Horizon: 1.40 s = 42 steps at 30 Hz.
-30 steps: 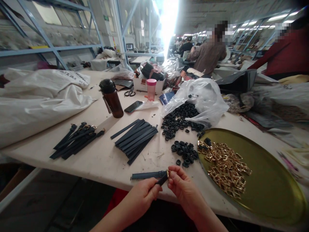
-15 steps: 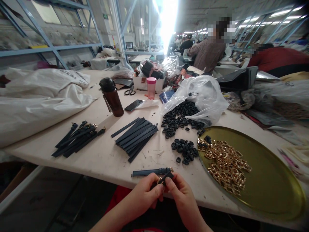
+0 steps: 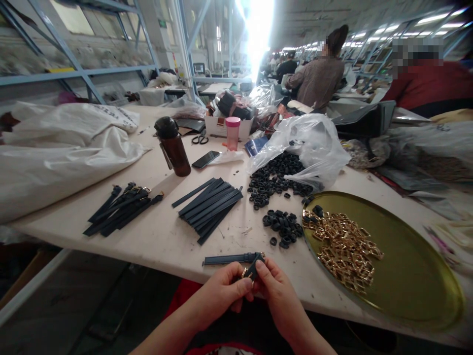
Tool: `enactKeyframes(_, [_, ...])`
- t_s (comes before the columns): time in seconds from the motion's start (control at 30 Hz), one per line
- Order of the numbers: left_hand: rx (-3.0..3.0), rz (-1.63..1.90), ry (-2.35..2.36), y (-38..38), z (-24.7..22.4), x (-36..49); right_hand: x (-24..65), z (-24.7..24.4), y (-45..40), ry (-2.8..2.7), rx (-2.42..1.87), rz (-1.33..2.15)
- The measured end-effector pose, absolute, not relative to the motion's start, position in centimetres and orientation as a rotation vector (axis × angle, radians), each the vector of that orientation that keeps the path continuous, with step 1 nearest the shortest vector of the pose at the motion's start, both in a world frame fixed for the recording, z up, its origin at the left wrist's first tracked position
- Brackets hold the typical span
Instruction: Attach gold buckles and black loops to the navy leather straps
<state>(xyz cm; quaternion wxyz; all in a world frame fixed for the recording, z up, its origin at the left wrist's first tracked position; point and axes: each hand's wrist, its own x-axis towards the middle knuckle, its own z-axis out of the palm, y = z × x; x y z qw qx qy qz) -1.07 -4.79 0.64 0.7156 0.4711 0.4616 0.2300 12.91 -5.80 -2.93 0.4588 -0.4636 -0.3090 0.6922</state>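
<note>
Both my hands are at the near table edge, pinching a short dark strap piece (image 3: 253, 267) with a gold buckle at its lower end. My left hand (image 3: 221, 291) holds it from the left, and my right hand (image 3: 281, 296) holds it from the right. A longer dark strap (image 3: 229, 258) lies on the table just above my hands, and its far end touches the held piece. Beyond it are bundled dark straps (image 3: 209, 209), black rubber loops (image 3: 281, 228), and gold buckles (image 3: 343, 249) heaped on a round brass tray (image 3: 414, 271).
Further along the table are buckled straps (image 3: 121, 209), a loop-filled plastic bag (image 3: 305, 148), a brown bottle (image 3: 172, 148), a phone (image 3: 206, 159), scissors (image 3: 199, 140), a pink cup (image 3: 232, 133) and a white sack (image 3: 62, 148). Co-workers (image 3: 318, 81) sit beyond.
The held strap piece has turned, its buckle swinging towards my left hand. My hands have drawn closer together, and the view has shifted slightly.
</note>
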Motion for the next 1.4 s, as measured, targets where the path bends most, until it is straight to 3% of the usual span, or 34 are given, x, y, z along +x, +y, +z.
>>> enactKeyframes(0.3, [1.170,0.614,1.126,-5.3,-0.5,-0.6,13.1,-2.1,-6.2,-1.184,-1.336,1.151])
enactKeyframes(0.57, [1.305,0.605,1.164,-6.1,-0.5,-0.4,12.9,-2.4,-6.4,-0.737,-1.130,1.701])
enactKeyframes(0.73, [1.343,0.581,1.254,-6.4,-1.3,-0.3,13.3,-1.8,-6.6,-0.858,-1.212,1.540])
enactKeyframes(0.97, [1.464,0.561,1.300,-6.5,-0.6,-0.1,13.5,-2.4,-6.4,-0.989,-1.200,1.578])
enactKeyframes(1.2, [1.569,0.559,1.358,-6.7,-0.5,0.1,13.7,-2.7,-7.0,-1.382,-1.407,1.011])
enactKeyframes(1.4, [1.685,0.352,1.332,-6.1,0.8,-0.7,14.4,-1.9,-6.4,-1.121,-1.238,1.672])
